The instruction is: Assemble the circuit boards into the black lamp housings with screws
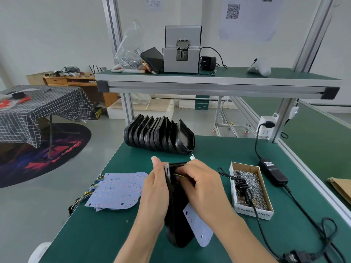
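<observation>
Held above the bench (209,149), the stiff, light-looking black housing (175,215) is gripped along its edge by the left hand (154,188), while the right hand (201,183) pinches thin wires feeding the fragile circuit board (197,224), best handled by its edges.

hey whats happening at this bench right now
A person is fitting a circuit board into a black lamp housing over the green bench. The left hand holds the housing in its grip, while the right hand works wires at its top end. More boards lie to the left, spare housings are stacked behind, and a box of screws sits to the right. No screw is being driven yet.
</observation>
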Demonstrator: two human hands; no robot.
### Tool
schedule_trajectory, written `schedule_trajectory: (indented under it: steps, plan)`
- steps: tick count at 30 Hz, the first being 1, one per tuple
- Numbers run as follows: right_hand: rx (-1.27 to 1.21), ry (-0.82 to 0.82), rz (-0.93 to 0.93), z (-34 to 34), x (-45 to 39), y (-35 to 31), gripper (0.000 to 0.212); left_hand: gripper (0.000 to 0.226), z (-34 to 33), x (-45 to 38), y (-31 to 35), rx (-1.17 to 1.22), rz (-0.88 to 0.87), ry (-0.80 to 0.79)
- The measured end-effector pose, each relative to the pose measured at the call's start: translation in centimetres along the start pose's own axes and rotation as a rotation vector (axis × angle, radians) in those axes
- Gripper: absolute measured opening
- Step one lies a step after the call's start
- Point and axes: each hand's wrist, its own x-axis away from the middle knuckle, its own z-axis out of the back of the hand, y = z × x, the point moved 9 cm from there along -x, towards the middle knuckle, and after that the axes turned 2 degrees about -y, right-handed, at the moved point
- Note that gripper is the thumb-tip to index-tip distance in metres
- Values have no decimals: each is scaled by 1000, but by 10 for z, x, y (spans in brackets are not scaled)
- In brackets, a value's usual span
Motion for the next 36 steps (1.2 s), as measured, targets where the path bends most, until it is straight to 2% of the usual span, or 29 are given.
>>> schedule_trajectory:
  steps: [4, 9, 12, 16, 18, 20, 21, 23, 25, 27, 30, 31, 33, 36]
  plan:
    - [38, 36, -56, -4, 6, -7, 26, 76, -8, 0, 0, 34, 6, -24]
    - [47, -222, -137, -28, 10, 2, 24, 75, -5, -2, 5, 61, -38, 6]
    - [4, -99, -117, -10, 7, 1, 16, 70, -5, -5, 2, 58, -25, 21]
    - [17, 140, -101, 15, 16, 17, 9, 64, 0, -9, -7, 86, 78, 65]
    - [-91, 129, -238, 15, 21, 42, 37, 64, 0, -9, -8, 136, 93, 56]
    - [-320, -96, -333, -5, 22, 57, 74, 59, -3, -9, -9, 175, 98, 25]
    - [-390, -212, -338, -13, 21, 59, 82, 54, -5, -10, -10, 186, 100, 5]
    - [-401, -350, -271, -17, 14, 55, 76, 42, -9, -12, -8, 217, 84, -60]
    - [-322, -378, -221, -12, 3, 51, 59, 35, -13, -14, -4, 300, 49, -131]
    - [-264, -319, -224, -4, -7, 53, 38, 39, -12, -13, -2, 328, -11, -194]
    - [-363, -192, -336, 4, -16, 62, 18, 59, -15, -5, 2, 134, -206, -380]
    - [-415, -162, -386, 4, -18, 64, 16, 68, -20, 1, -1, 78, -221, -456]
    - [-470, -124, -483, -1, -19, 64, 27, 76, -26, 5, -7, 55, -188, -523]
    - [-560, -122, -568, -8, -21, 65, 37, 73, -34, 6, -10, 317, -12, -521]
